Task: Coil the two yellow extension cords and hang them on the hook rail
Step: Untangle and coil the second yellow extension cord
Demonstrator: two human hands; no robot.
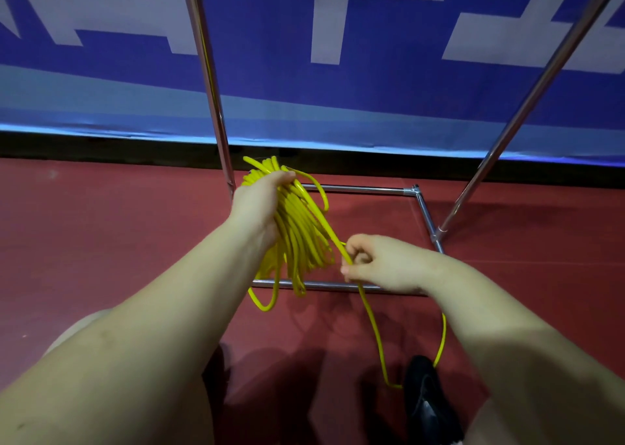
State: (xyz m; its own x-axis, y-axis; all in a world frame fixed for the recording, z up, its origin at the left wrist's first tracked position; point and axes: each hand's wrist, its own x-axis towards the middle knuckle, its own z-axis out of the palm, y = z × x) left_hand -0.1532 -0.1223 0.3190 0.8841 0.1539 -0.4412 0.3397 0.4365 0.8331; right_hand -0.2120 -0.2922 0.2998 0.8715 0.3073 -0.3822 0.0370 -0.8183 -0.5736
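Left hand (262, 204) grips a bundled coil of glossy yellow extension cord (299, 235) above a chrome tubular rack base (358, 189). Right hand (378, 263) pinches the cord's loose strand (373, 329), which trails to the red floor (101, 235), apparently ending beside a black shoe (427, 400).

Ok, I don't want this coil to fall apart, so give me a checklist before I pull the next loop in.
1. Left hand grips the top of the coil: ok.
2. Right hand pinches the loose cord: ok.
3. Loops even: not ok, one hangs lower than the rest.
4. Slack free of the shoe: cannot tell, it runs close by.
5. Cord end visible: not ok.
6. Rack frame clear of the loose cord: cannot tell.
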